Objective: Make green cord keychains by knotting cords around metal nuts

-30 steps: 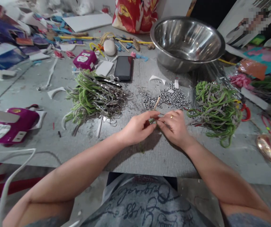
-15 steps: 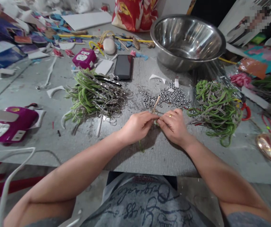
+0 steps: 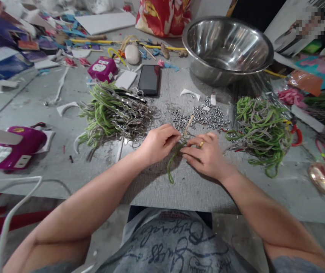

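Pinching with left hand (image 3: 160, 145), can't tell on what, touching green cord (image 3: 169, 170) with right hand (image 3: 204, 154), can't tell if gripping.

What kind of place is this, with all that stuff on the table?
Probably a craft workshop: the table has bundles of green and gray cord, many small silvery beads and a pair of red-handled scissors or pliers.

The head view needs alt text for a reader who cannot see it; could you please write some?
A person's left hand and right hand are close together at a green cord over a table. Beads lie just beyond, between a left cord pile and a right cord pile, with a metal bowl behind them.
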`<state>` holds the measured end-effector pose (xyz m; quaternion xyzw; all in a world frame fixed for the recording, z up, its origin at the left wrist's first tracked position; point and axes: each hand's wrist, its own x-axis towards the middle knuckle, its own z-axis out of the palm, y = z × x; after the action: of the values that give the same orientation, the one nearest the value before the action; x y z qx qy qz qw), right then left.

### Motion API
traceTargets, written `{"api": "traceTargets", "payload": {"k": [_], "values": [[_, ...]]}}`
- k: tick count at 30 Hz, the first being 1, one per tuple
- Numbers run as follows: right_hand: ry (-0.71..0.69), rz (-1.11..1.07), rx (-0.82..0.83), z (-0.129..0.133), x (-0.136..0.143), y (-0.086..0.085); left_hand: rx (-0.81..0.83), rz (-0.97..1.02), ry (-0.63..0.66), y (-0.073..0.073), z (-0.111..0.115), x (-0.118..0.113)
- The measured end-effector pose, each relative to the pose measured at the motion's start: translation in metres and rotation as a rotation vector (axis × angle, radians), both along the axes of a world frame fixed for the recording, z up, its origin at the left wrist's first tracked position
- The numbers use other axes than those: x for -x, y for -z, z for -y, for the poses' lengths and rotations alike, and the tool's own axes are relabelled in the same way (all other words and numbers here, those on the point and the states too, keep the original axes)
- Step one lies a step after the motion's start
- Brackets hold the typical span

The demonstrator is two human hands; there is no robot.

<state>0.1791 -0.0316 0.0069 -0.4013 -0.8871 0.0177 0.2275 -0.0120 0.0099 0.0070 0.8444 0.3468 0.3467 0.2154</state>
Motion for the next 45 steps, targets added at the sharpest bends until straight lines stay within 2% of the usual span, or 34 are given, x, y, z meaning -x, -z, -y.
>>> {"api": "traceTargets", "payload": {"k": [3, 12, 18, 26, 35, 40, 45], "values": [[-0.039, 0.024, -0.002, 0.001, -0.001, -0.003, 0.008, -0.049, 0.030, 0.000, 0.000, 0.003], [0.063, 0.102, 0.057, -0.007, -0.017, -0.002, 0.040, -0.477, 0.125, -0.006, -0.001, 0.010], [0.076, 0.069, 0.074, -0.008, -0.016, 0.001, 0.081, -0.629, 0.139, -0.005, -0.003, 0.012], [0.038, 0.076, 0.134, -0.008, -0.011, 0.011, 0.043, -0.680, 0.128, -0.004, -0.004, 0.013], [0.039, 0.060, 0.118, -0.007, -0.013, 0.009, 0.066, -0.752, 0.113, -0.008, -0.005, 0.018], [-0.086, 0.154, 0.035, 0.004, 0.002, 0.000, 0.061, -0.719, 0.117, -0.008, -0.004, 0.017], [-0.149, 0.275, 0.043, 0.010, 0.013, 0.001, 0.082, -0.712, 0.117, -0.006, -0.004, 0.017]]}}
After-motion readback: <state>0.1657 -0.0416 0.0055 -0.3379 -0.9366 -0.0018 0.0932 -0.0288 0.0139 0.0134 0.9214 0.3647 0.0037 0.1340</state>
